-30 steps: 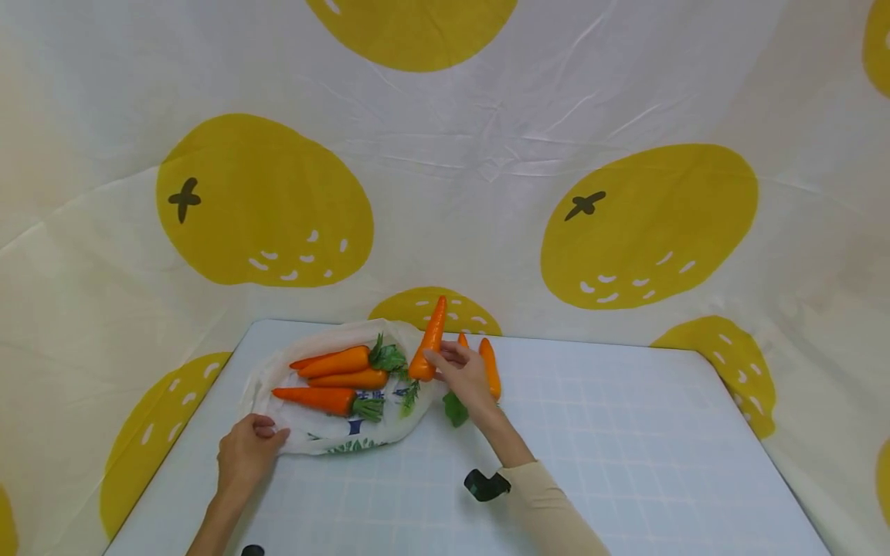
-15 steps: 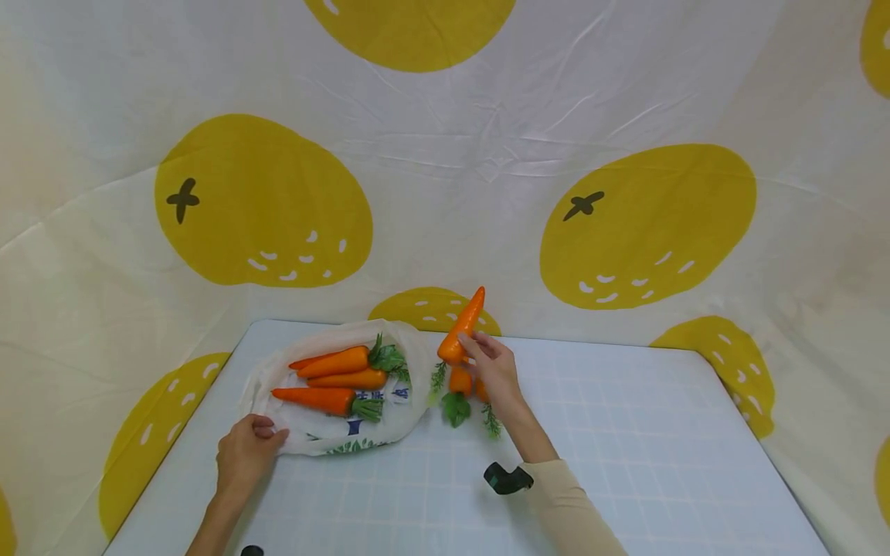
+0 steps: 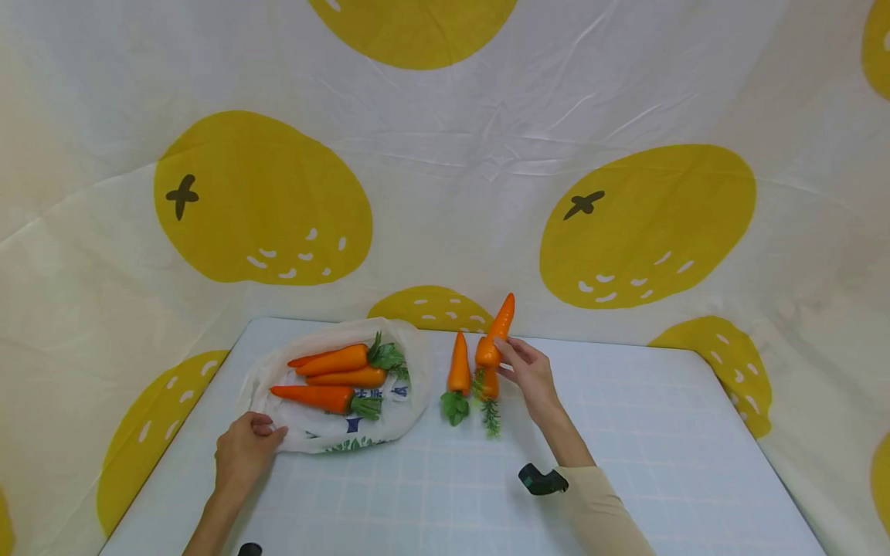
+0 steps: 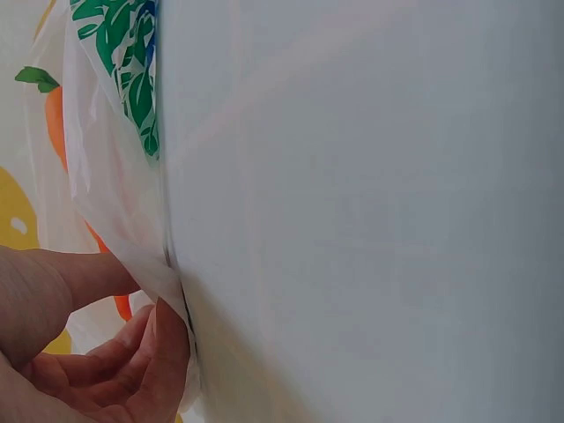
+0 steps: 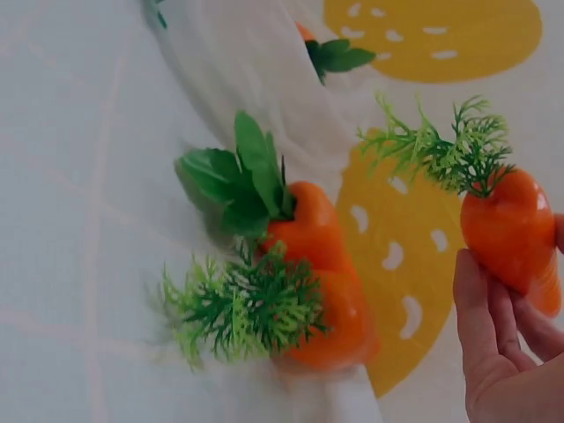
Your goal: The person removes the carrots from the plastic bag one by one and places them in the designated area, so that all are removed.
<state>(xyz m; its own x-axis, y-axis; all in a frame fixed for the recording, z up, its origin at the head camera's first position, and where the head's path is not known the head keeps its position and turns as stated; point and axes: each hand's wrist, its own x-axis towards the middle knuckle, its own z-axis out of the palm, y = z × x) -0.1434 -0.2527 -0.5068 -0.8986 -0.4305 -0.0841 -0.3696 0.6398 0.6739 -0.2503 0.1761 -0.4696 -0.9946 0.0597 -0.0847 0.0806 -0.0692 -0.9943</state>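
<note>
Nearest, in from the left edge of the smooth, pale-blue gridded desk [image 3: 410, 502], the person's left hand [image 3: 245, 454] pinches the rim of a thin white plastic bag with green leaf print [image 3: 297, 438] — film caught between thumb and fingers. The bag spreads toward the far left corner; several carrots lie in it, the nearest a tapering, glossy orange carrot with a stubby green tuft [image 3: 320, 397].

Rightward, the right hand [image 3: 531, 378] grips the thick end of a shiny orange carrot with feathery greens [image 3: 502, 318], point up. It hangs above the desk near the middle of the far edge, where a leafy-topped orange carrot [image 3: 459, 374] lies near a feathery-topped orange carrot [image 3: 490, 384], the latter partly hidden in the head view. Beyond hangs a cream cloth with big yellow printed fruit [image 3: 452, 193].

I'd say carrots are being laid out beside the bag — this one in mid-carry. The next move seems to call for lowering it clear of its neighbours, toward the right edge, tipping it flat and letting go only once it rests.
</note>
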